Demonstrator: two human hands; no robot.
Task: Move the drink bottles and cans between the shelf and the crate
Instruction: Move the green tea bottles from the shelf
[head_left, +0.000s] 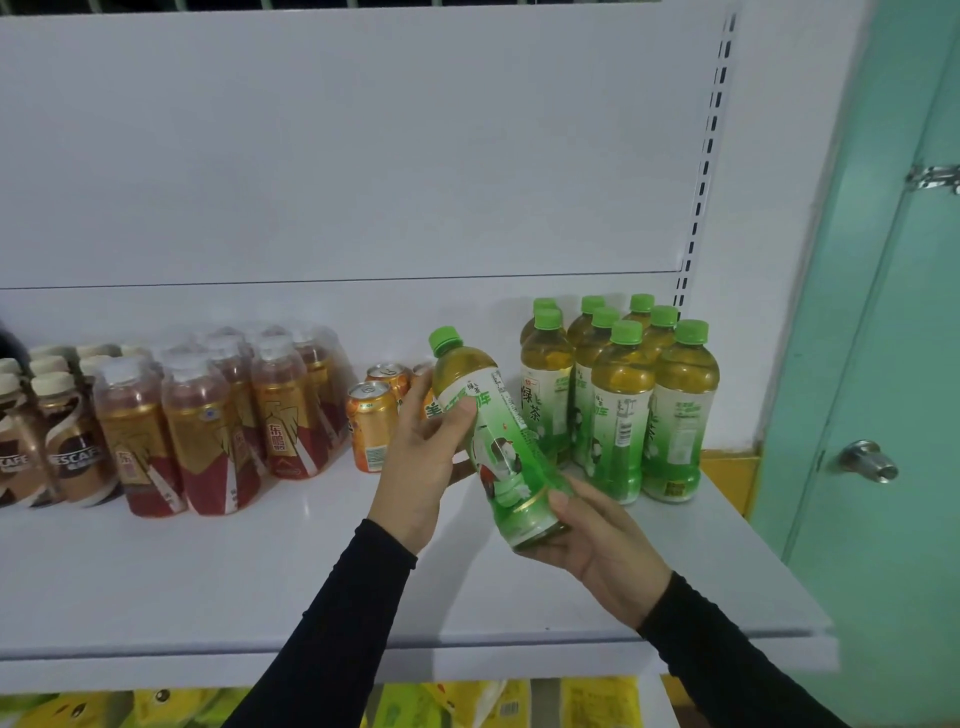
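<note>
A green-tea bottle (498, 441) with a green cap hangs tilted above the white shelf (260, 571), cap up and to the left. My left hand (421, 467) grips its upper body, the thumb across the label. My right hand (597, 540) cups its base from below, thumb on the front. Just behind and to the right, several more green-tea bottles (623, 395) stand upright in a tight group on the shelf. The crate is not in view.
Orange cans (371, 431) stand behind my left hand. Further left are shrink-wrapped red-and-gold bottles (218, 415) and brown coffee bottles (67, 441). A teal door (883, 364) with a metal knob stands at the right. Yellow packs lie on the shelf below.
</note>
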